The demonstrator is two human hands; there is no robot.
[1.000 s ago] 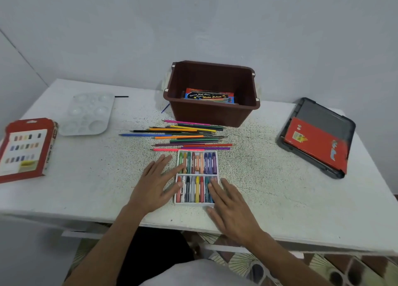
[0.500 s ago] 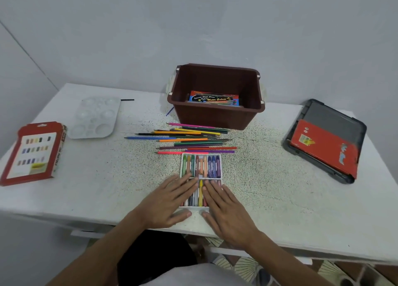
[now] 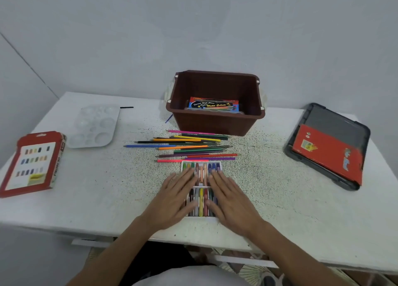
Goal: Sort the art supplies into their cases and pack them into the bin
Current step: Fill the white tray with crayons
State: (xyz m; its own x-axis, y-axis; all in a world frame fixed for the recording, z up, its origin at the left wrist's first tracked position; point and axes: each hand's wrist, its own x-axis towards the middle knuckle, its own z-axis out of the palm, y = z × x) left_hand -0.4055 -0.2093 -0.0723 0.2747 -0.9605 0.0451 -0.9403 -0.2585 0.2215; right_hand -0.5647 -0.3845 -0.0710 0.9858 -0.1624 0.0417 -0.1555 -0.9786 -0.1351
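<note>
Head view, one frame. White speckled table [image 3: 86, 188]; the person sits at its near edge.

Left hand [image 3: 175, 196]: palm down, fingers straight and slightly spread, lying flat on the left half of the white plastic tray of wax crayons [image 3: 201, 162]. Nothing gripped.

Right hand [image 3: 231, 199]: same posture on the tray's right half, fingers extended, nothing gripped. The fingertips of both hands reach the far row of crayons. A strip of crayons shows between the hands (yellow and red are legible in the near row).

The crayon tray sits at table centre, close to the near edge, and holds two rows.

Loose coloured wooden pencils [image 3: 189, 147]: they lie roughly parallel, left to right, on the table between the tray and the brown rectangular plastic bin [image 3: 217, 124]. The nearest pink pencil is just beside the tray's far rim.

The bin stands upright at far centre. Inside it lies a blue-and-black box of water colours [image 3: 214, 105].

Left side: a translucent white paint palette with round wells [image 3: 94, 126], and a red cardboard box with a white swatch panel [image 3: 32, 162] at the table's left edge. A short black stick [image 3: 126, 107] lies just beyond the palette.

Right side: a dark grey flat plastic tray [image 3: 336, 121] with a red flat case [image 3: 329, 154] on its nearer part.
</note>
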